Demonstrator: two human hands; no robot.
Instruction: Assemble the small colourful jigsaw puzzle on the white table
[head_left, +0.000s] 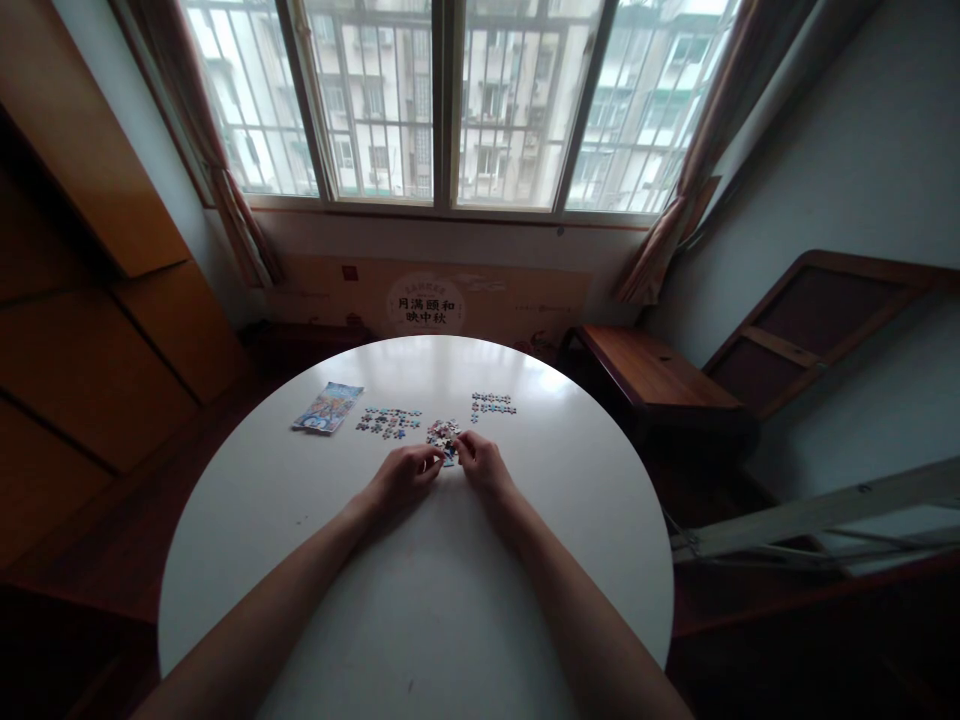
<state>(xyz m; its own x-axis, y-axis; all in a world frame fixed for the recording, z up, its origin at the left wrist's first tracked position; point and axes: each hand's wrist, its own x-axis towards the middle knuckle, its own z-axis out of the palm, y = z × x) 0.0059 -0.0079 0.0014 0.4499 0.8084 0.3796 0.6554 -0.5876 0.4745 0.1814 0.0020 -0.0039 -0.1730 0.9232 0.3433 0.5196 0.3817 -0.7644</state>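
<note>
Jigsaw pieces lie in a small heap (442,432) on the round white table (465,600). At the heap's near left side is my left hand (405,472), its fingers pinched together at a bluish jigsaw piece (449,462). My right hand (484,462) is at the heap's right edge with thumb and fingers closed; whatever is between them is too small to make out. Left of the heap, several loose pieces (388,421) are spread in rough rows. Beyond my right hand, more pieces (493,405) form two rows and a short stub.
A colourful picture sheet or packet (328,408) lies on the table's left. To the right stand a low wooden bench (645,365) and a leaning framed panel (817,320). Wooden cabinets (112,400) line the left. Behind the table are a printed banner (510,290) and barred windows.
</note>
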